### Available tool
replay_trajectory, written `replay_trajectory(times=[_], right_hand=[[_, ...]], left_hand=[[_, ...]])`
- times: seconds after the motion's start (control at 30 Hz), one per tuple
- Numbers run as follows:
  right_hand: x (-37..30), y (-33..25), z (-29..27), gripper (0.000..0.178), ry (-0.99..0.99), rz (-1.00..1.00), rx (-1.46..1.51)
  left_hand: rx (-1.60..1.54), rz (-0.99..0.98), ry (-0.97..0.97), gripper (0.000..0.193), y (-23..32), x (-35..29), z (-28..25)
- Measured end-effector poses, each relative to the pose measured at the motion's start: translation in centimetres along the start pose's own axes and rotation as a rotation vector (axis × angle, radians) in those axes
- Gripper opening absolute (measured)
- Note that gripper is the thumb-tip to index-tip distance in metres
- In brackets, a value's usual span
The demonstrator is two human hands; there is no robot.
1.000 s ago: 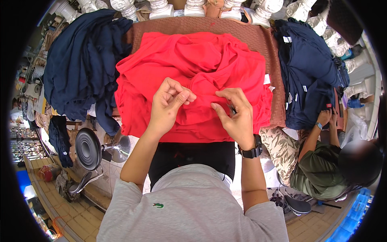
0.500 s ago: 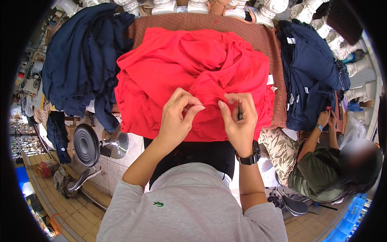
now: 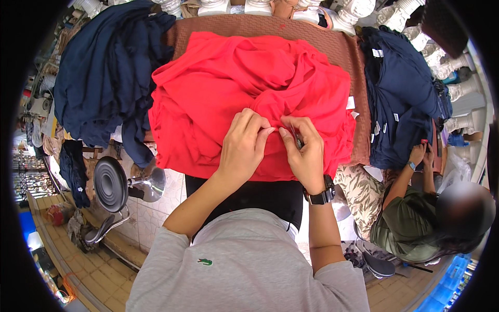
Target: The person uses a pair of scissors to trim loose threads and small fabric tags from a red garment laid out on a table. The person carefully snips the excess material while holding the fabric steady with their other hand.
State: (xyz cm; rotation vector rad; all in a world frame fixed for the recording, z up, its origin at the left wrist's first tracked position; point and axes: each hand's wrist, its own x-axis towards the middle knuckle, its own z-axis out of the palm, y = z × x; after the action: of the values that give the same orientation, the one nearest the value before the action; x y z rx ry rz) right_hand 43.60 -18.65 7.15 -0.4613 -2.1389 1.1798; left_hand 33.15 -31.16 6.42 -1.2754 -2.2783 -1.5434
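A heap of bright red cloth garments (image 3: 208, 93) lies in front of me. Over its near part my left hand (image 3: 243, 145) is closed, thumb and forefinger pinched together; whatever is between the tips is too small to make out. Close to its right, my right hand (image 3: 305, 153) is also closed, thumb and forefinger tips near the left ones. A small dark tool (image 3: 300, 140) shows partly within the right hand's fingers; its kind is hidden. Both hands' fingertips are at a gathered fold of the red cloth.
The heap rests on a table with a brown textured cover (image 3: 332, 49). Dark blue garments are piled at left (image 3: 104, 78) and right (image 3: 397, 93). A round black stool (image 3: 110, 184) stands lower left. At right, a co-worker in a green shirt (image 3: 410, 223) handles something small and red.
My left hand has moved right and slightly up, and my right hand a little left, so the pinched fingertips now nearly meet over the red cloth.
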Motion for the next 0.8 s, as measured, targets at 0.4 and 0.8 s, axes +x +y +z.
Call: replay_trajectory(times=[0.4, 0.8], right_hand=[[-2.6, -3.0, -0.3, 0.044, -0.385, 0.555, 0.523], [-2.7, -1.3, 1.8, 0.048, -0.344, 0.599, 0.612]], left_hand=[[-0.453, -0.407, -0.166, 0.007, 0.4, -0.5, -2.4], [-0.391, -0.275, -0.232, 0.006, 0.6, -0.7, -3.3]])
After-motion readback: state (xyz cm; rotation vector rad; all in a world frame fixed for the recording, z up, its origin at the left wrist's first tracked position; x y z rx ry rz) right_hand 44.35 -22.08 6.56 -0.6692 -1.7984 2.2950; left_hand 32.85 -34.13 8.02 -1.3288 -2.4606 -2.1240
